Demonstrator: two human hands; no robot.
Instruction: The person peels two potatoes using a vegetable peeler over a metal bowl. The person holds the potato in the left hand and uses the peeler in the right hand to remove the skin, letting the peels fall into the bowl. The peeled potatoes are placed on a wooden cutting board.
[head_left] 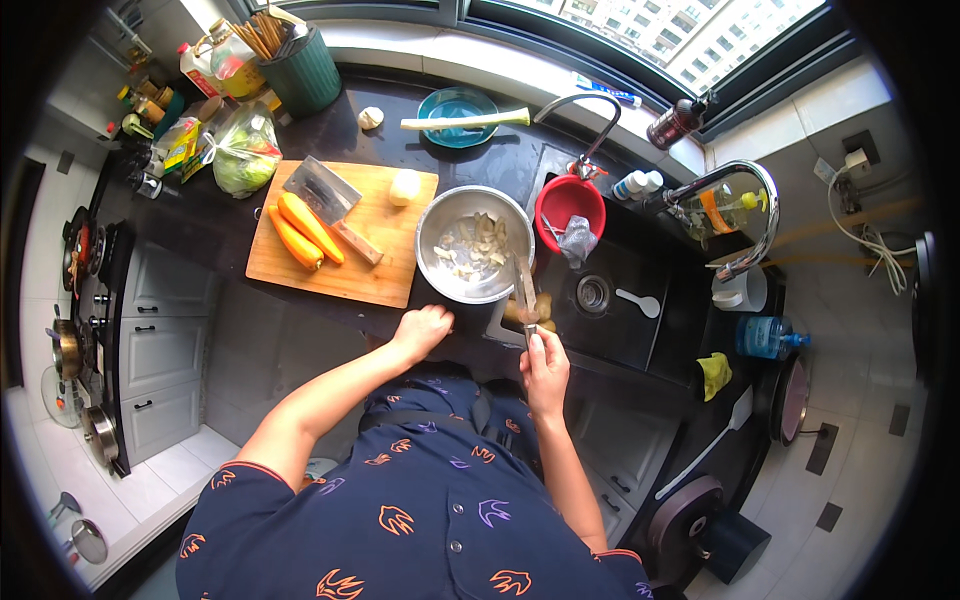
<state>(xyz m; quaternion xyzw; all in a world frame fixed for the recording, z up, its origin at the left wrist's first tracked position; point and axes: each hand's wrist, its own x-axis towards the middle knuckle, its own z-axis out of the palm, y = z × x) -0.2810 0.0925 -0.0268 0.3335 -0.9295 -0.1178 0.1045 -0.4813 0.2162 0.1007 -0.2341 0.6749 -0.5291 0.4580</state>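
Observation:
My right hand [545, 372] grips the handle of a small knife [525, 290], its blade pointing away from me beside the bowl's right rim. My left hand [424, 333] is curled closed at the counter's front edge, just below the bowl; whatever its fingers hold, if anything, is hidden. Between and beyond my hands stands a steel bowl [428, 270] with pale pieces [475, 245] scattered over its bottom. Partly behind the knife, brownish potato-like lumps [543, 308] lie at the sink's near left corner.
Left of the bowl, a cutting board [350, 280] carries a cleaver [325, 190], peeled carrots [305, 232] and a round white vegetable [404, 187]. A red basin [583, 207] sits in the dark sink [625, 335] under a curved faucet [590, 98]. Behind stands a blue-green plate [457, 105].

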